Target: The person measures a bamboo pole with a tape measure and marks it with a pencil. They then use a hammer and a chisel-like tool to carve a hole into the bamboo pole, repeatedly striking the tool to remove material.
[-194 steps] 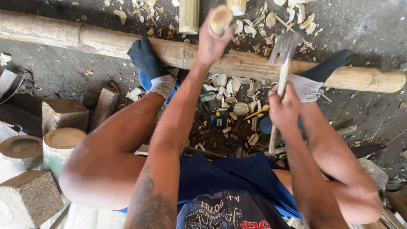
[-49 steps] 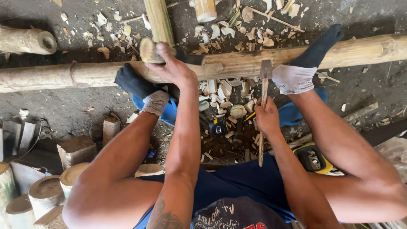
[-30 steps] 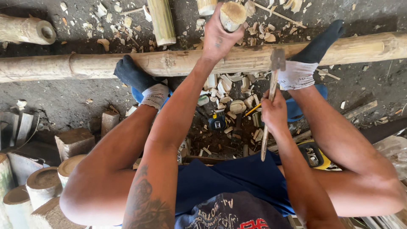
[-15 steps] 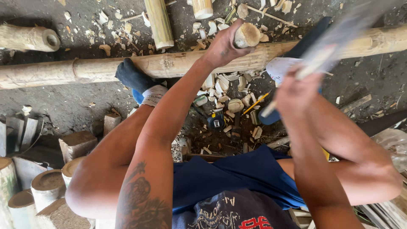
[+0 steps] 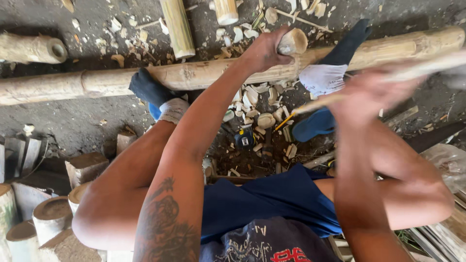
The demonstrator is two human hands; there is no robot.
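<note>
- My left hand (image 5: 264, 48) is closed around a short bamboo piece (image 5: 292, 41), holding it on end against the long bamboo pole (image 5: 204, 75), which I judge serves as a block to work on.
- My right hand (image 5: 369, 94) is blurred and raised to the right of that grip, wrapped around a wooden handle (image 5: 320, 102); the tool's head smears out toward the frame edge, so I cannot tell what it is.
- Both socked feet (image 5: 155, 94) press against the pole on either side of the held piece, seemingly to keep it from rolling.
- Below the grip, between my legs, lie pale wood chips (image 5: 262, 114) and a small tape measure (image 5: 244, 139).
- The ground is dark, gritty dirt (image 5: 82, 121). Cut bamboo rounds (image 5: 48, 218) stand far left of the grip; more short lengths (image 5: 177, 26) lie beyond the pole.
</note>
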